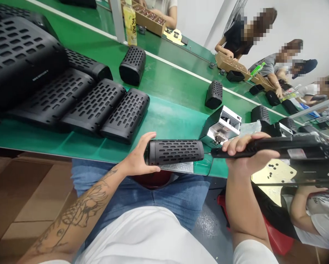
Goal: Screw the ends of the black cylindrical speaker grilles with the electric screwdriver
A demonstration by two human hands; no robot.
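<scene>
A black housing with slotted holes [178, 151] lies on its side at the front edge of the green bench. My left hand [141, 156] grips its left end, thumb below and fingers above. In my right hand [248, 150] is a black electric screwdriver [266, 145], held level with its bit pointing left. The thin bit meets, or nearly meets, the housing's right end; I cannot tell which. Just behind the screwdriver's tip stands a silver and black screw feeder [222, 126].
Several similar housings [126, 115] are lined up and stacked on the left. Single housings [133, 65] stand farther back on the bench [164, 110]. A yellow-labelled bottle [130, 24] is beside a post. Co-workers sit across the bench, and another person [304, 209] sits close on my right.
</scene>
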